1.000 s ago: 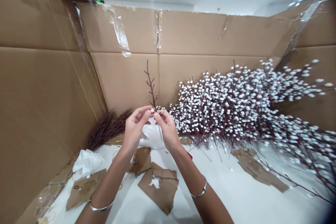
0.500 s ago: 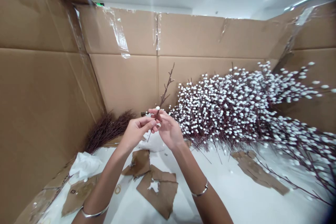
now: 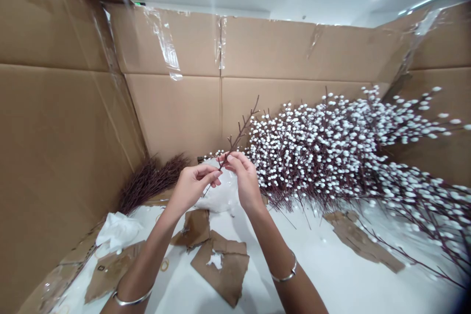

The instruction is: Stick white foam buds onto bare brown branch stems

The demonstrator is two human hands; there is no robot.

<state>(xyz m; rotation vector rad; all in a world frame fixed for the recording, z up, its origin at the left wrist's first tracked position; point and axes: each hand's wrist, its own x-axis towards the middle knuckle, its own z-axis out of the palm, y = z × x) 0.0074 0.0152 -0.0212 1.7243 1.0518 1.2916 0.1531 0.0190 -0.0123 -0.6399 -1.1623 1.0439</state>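
A bare brown twig (image 3: 241, 132) with short side stubs slants up to the right between my hands, before the cardboard wall. My left hand (image 3: 193, 185) pinches its thin lower stem between thumb and fingers. Higher up the stem, my right hand (image 3: 246, 179) has its thumb and fingertips closed around the twig. A small pale spot shows at the right thumb tip; whether it is a white berry or the nail I cannot tell. Close by on the right lies a big heap of white-berry branches (image 3: 324, 152).
Behind my hands sits a white plastic bag (image 3: 224, 194). Bare brown twigs (image 3: 154, 181) lie in a bundle at left. Torn cardboard pieces (image 3: 230, 274), crumpled white tissue (image 3: 117, 230) and a rubber band (image 3: 164, 264) are on the white table (image 3: 305, 274). Tall cardboard walls (image 3: 172, 113) enclose it.
The twig has tilted further right. My right hand has turned, with its thumb now on the stem, and the white berry seen at its fingertips no longer shows clearly. My left hand stays nearly still.
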